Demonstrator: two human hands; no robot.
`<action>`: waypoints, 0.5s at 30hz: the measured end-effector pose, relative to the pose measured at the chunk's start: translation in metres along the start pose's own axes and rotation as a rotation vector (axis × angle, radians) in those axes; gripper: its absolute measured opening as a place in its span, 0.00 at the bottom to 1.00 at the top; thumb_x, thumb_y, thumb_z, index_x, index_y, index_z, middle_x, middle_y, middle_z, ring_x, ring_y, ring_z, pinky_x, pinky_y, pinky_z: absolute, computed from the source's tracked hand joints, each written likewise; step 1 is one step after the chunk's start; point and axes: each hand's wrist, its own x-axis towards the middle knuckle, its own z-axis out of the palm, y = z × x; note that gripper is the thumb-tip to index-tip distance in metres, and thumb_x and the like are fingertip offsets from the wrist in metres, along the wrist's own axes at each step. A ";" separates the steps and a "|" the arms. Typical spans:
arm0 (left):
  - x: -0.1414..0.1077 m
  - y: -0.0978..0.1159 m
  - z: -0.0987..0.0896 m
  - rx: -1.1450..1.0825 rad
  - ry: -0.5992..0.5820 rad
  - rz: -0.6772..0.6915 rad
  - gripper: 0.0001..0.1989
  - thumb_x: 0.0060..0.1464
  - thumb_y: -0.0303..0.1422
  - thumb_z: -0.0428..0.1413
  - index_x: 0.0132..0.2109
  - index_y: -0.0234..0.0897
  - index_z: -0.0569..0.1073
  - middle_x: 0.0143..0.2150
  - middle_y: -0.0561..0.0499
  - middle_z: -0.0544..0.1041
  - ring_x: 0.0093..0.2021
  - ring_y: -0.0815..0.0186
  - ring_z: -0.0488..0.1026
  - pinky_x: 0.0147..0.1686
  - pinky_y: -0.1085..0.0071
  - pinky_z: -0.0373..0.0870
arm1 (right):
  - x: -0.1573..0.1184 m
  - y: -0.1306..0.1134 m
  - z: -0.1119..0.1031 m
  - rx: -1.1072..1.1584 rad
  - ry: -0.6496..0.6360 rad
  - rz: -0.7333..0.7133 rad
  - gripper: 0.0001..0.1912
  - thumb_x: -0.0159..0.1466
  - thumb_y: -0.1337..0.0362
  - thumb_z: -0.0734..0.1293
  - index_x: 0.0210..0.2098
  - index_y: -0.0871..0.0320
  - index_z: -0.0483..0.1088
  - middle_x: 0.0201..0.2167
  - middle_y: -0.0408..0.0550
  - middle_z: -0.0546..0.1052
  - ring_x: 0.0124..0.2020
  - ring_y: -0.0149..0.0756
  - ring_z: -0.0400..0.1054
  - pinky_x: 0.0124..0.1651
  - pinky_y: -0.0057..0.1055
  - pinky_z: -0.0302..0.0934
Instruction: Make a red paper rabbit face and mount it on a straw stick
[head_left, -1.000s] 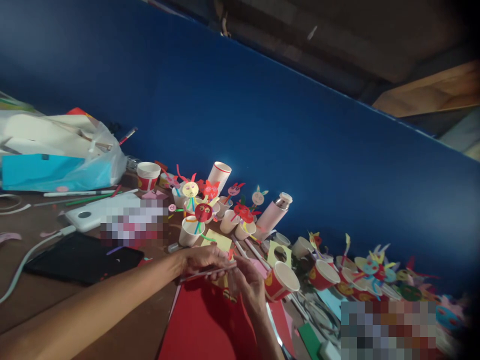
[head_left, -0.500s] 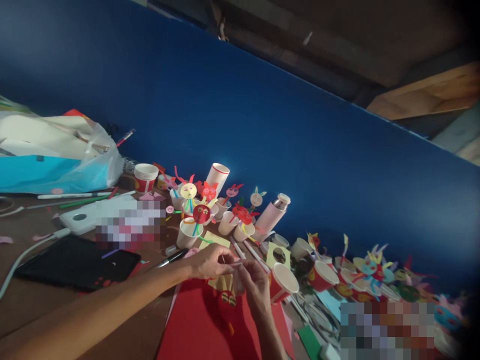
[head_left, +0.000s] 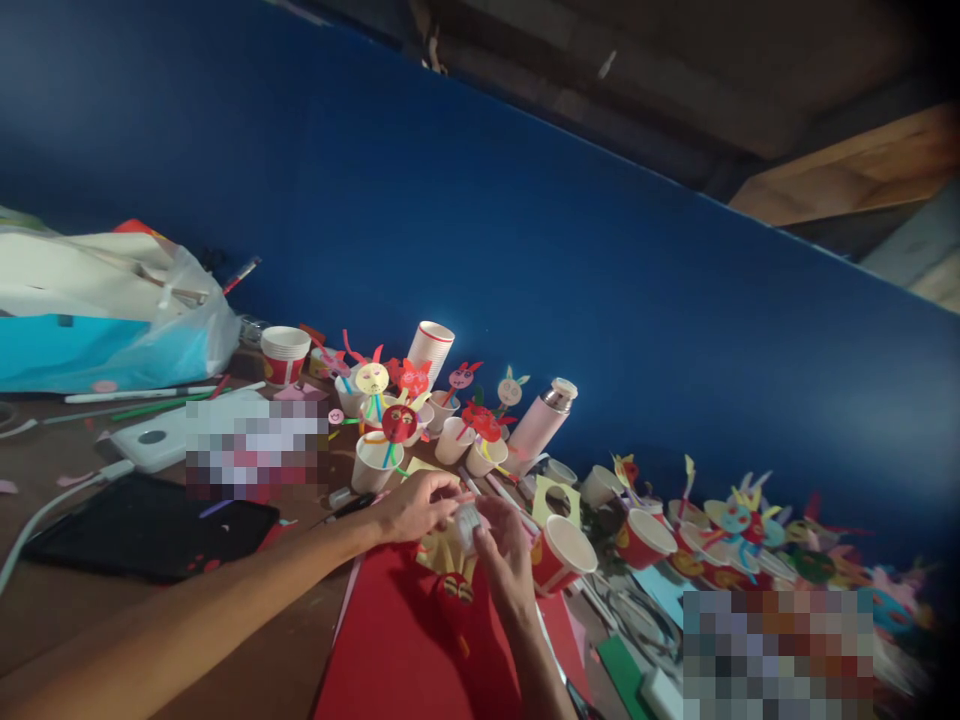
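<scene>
My right hand [head_left: 510, 560] is closed around a small whitish, translucent item [head_left: 469, 525], too blurred to name exactly. Close against it, the fingers of my left hand [head_left: 420, 507] are pinched together; whatever is between them is too small to make out. Below the hands is a yellow paper piece [head_left: 442, 550] with dark striped eyes [head_left: 457, 587], partly covered by my fingers. Under this lies a red sheet [head_left: 412, 640], and a small orange strip [head_left: 464, 647] shows on it.
Paper cups with paper-faced figures, such as a red-faced one [head_left: 400, 424], stand behind my hands. A pink flask [head_left: 538, 430] leans in view near the blue wall [head_left: 450, 220]. To the right is a red-and-white cup [head_left: 562, 555]; a black tablet-like slab [head_left: 150, 530] lies left.
My right hand has turned and its fingers have shifted, so the whitish item shows more clearly. My left hand stays pinched beside it. The view has shifted slightly.
</scene>
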 end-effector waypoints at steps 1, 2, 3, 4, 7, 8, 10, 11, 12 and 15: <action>0.001 0.000 0.000 -0.005 0.020 -0.002 0.15 0.49 0.43 0.50 0.34 0.34 0.69 0.25 0.52 0.69 0.23 0.70 0.66 0.19 0.78 0.59 | 0.000 0.001 0.001 -0.065 0.007 -0.014 0.21 0.56 0.55 0.65 0.47 0.57 0.64 0.45 0.53 0.72 0.46 0.44 0.66 0.43 0.37 0.62; 0.002 -0.001 0.000 -0.009 0.038 -0.004 0.15 0.49 0.42 0.50 0.34 0.34 0.68 0.26 0.52 0.69 0.23 0.70 0.67 0.19 0.78 0.59 | -0.001 0.001 0.002 -0.130 0.026 -0.023 0.22 0.54 0.55 0.66 0.46 0.58 0.65 0.44 0.53 0.72 0.45 0.44 0.67 0.43 0.37 0.62; 0.002 -0.001 0.001 -0.013 0.056 -0.006 0.14 0.49 0.42 0.50 0.34 0.34 0.68 0.26 0.53 0.69 0.23 0.70 0.67 0.19 0.78 0.59 | -0.001 0.001 0.004 -0.188 0.048 -0.023 0.23 0.53 0.55 0.67 0.45 0.58 0.65 0.43 0.52 0.73 0.43 0.43 0.68 0.42 0.36 0.63; 0.003 -0.002 0.001 -0.020 0.070 -0.006 0.14 0.49 0.42 0.50 0.34 0.34 0.68 0.26 0.53 0.69 0.22 0.70 0.67 0.19 0.78 0.59 | -0.002 0.001 0.005 -0.234 0.068 -0.013 0.23 0.53 0.55 0.68 0.45 0.58 0.65 0.42 0.52 0.73 0.41 0.42 0.68 0.40 0.35 0.63; 0.003 -0.003 0.001 -0.044 0.066 -0.009 0.15 0.48 0.43 0.51 0.34 0.34 0.68 0.26 0.54 0.69 0.22 0.71 0.66 0.19 0.78 0.59 | -0.003 -0.002 0.012 -0.293 0.123 0.016 0.20 0.54 0.56 0.66 0.44 0.59 0.66 0.38 0.51 0.75 0.37 0.40 0.70 0.37 0.32 0.64; 0.003 -0.003 0.001 -0.047 0.054 -0.018 0.16 0.48 0.44 0.51 0.36 0.35 0.69 0.25 0.54 0.69 0.22 0.71 0.66 0.18 0.78 0.59 | -0.004 -0.002 0.013 -0.299 0.142 0.007 0.18 0.55 0.56 0.66 0.43 0.59 0.67 0.37 0.50 0.76 0.37 0.40 0.70 0.38 0.32 0.63; 0.002 -0.003 0.001 -0.046 0.033 -0.044 0.18 0.49 0.46 0.50 0.38 0.35 0.69 0.23 0.54 0.68 0.21 0.71 0.65 0.17 0.79 0.58 | -0.004 -0.003 0.015 -0.315 0.186 -0.030 0.16 0.57 0.56 0.64 0.40 0.60 0.69 0.35 0.49 0.76 0.37 0.40 0.70 0.39 0.32 0.63; 0.001 -0.004 0.001 -0.047 0.027 -0.054 0.19 0.49 0.46 0.50 0.39 0.35 0.70 0.22 0.54 0.68 0.20 0.71 0.65 0.16 0.79 0.58 | -0.004 -0.002 0.015 -0.332 0.210 -0.053 0.15 0.57 0.56 0.64 0.39 0.60 0.69 0.34 0.49 0.76 0.36 0.40 0.69 0.39 0.32 0.62; 0.001 -0.004 0.001 -0.050 0.025 -0.055 0.20 0.49 0.47 0.50 0.39 0.35 0.70 0.22 0.55 0.67 0.20 0.71 0.64 0.16 0.79 0.58 | -0.004 -0.001 0.015 -0.354 0.232 -0.075 0.15 0.57 0.56 0.64 0.38 0.60 0.70 0.33 0.49 0.76 0.36 0.40 0.69 0.39 0.32 0.62; 0.001 -0.004 0.002 -0.064 0.029 -0.045 0.22 0.48 0.49 0.50 0.38 0.34 0.71 0.20 0.55 0.67 0.18 0.73 0.62 0.15 0.79 0.57 | -0.003 0.004 0.011 -0.470 0.288 -0.151 0.14 0.59 0.56 0.63 0.38 0.60 0.70 0.32 0.49 0.75 0.34 0.39 0.68 0.39 0.33 0.60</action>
